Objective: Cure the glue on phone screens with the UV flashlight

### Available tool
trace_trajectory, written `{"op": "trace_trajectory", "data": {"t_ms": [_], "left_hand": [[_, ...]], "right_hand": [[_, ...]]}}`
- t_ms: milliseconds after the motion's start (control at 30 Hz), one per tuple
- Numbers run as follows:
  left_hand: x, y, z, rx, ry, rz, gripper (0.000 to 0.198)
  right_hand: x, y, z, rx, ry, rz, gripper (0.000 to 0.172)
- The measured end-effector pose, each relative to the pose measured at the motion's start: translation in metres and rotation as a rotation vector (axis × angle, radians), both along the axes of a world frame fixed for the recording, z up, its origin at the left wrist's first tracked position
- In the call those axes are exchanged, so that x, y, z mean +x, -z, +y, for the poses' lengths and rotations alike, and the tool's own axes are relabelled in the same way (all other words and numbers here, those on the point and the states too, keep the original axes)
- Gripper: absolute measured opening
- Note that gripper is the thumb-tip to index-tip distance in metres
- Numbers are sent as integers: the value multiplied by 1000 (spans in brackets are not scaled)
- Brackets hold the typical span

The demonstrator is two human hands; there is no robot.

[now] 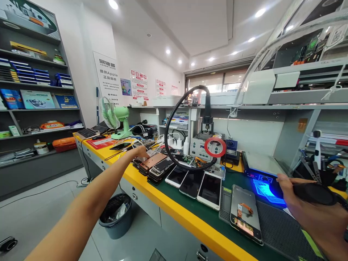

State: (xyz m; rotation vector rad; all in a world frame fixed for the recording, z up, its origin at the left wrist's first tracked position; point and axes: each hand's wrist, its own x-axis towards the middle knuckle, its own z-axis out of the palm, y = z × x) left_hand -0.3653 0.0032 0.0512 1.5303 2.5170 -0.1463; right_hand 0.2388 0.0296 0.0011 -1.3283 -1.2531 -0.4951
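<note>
My left hand [140, 152] reaches over the stacks of phone parts on the bench. Its fingertips point down among small items behind a stack topped by a copper-coloured phone housing [153, 161], and what they touch is too small to tell. At the right, my right hand [307, 214] has its fingers curled round a black handled tool [315, 194], close to a glowing blue light [268, 191]. Nearest to it on the mat lies a phone screen [246, 214], back side up, with an orange flex cable. Three phones with dark screens [210, 190] lie side by side further left.
A magnifier-like red ring [215, 146] on a black gooseneck arches over the bench. Behind it stands a grey soldering station [202, 143]. A green fan [121, 119] stands at the far left end. Below the yellow bench edge [174, 203] sits a waste bin [116, 217].
</note>
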Motion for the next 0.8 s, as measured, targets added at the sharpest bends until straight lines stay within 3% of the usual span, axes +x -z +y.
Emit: {"op": "trace_trajectory", "data": {"t_ms": [200, 667, 800], "left_hand": [[4, -3, -3, -62, -41, -4, 39], [1, -7, -2, -122, -76, 18, 39], [-3, -6, -2, -66, -14, 53, 39]], "right_hand": [[-3, -3, -6, -1, 23, -85, 64], [-4, 0, -8, 44, 6, -168, 63], [-6, -1, -7, 55, 13, -162, 64]]}}
